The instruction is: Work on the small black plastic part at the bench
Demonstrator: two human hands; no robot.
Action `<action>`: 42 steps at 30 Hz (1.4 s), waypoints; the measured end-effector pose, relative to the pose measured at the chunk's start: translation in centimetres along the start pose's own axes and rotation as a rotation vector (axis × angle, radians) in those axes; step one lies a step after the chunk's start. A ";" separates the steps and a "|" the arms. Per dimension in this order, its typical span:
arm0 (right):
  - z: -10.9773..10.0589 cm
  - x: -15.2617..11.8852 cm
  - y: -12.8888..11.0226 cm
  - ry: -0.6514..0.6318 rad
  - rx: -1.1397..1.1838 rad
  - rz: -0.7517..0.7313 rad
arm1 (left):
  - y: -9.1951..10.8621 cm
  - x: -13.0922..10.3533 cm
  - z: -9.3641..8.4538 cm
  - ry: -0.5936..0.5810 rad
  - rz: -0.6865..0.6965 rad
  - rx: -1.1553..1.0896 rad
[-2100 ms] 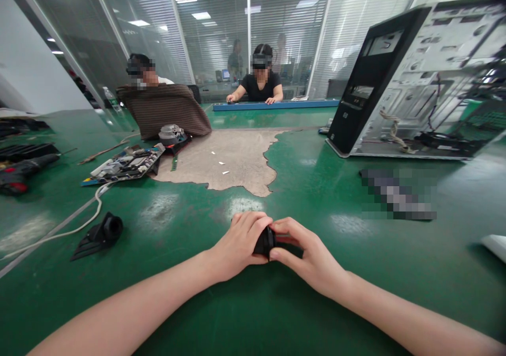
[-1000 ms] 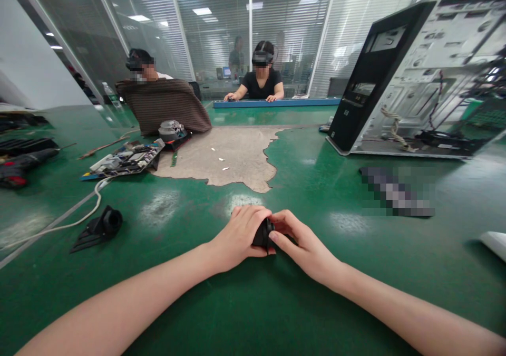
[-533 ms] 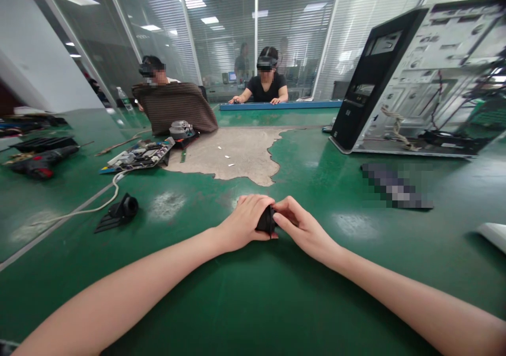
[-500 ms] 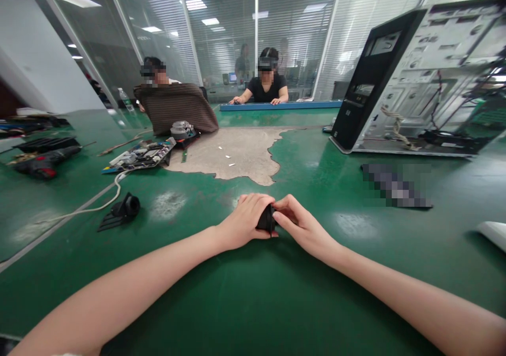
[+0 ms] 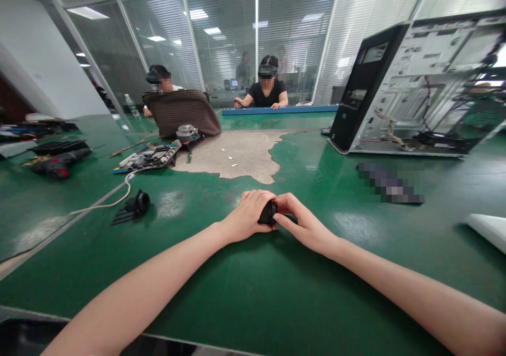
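Observation:
A small black part with a round rim [image 5: 268, 213] is held between my two hands just above the green table; its exact kind I cannot make out. My left hand [image 5: 249, 212] is closed over it from the left, hiding most of its body. With thumb and fingertips, my right hand [image 5: 295, 219] pinches its right edge. To the left lies another black piece [image 5: 136, 204], with a round ring and flat prongs, apart from both hands.
An open computer case [image 5: 356, 92] stands at the right, near a blurred dark object [image 5: 391, 184]. At the left are a circuit board [image 5: 148, 158], a white cable [image 5: 126, 190] and a power drill [image 5: 59, 163]. Two people sit across the table, by a brown cloth-like cover [image 5: 182, 113].
The head view has shifted slightly, showing the table's front edge. My hands keep hold of the black part, which is turned a little so more of its rounded right side shows.

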State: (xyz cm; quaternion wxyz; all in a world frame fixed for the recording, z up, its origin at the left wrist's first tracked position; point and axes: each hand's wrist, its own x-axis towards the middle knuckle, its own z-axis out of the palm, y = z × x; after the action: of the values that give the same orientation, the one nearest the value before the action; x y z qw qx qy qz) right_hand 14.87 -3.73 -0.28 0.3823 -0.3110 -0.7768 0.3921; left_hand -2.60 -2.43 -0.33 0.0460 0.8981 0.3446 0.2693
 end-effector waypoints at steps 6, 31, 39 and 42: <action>0.1 0.1 0.0 -0.031 0.095 0.062 | 0.0 0.0 0.0 0.015 -0.006 0.013; 0.3 0.3 -0.2 0.048 0.062 0.038 | -0.2 0.2 0.2 0.003 -0.038 -0.007; 0.1 0.3 0.2 -0.015 0.159 0.142 | -0.2 0.3 0.1 -0.008 -0.052 -0.015; 0.0 0.0 0.3 -0.046 0.141 0.097 | -0.3 0.3 0.2 -0.011 -0.058 0.003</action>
State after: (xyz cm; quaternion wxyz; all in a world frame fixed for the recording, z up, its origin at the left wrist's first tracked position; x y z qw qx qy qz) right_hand 14.97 -3.59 -0.59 0.3658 -0.3115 -0.7400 0.4707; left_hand -2.53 -2.03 -0.44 0.0543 0.8893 0.3704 0.2625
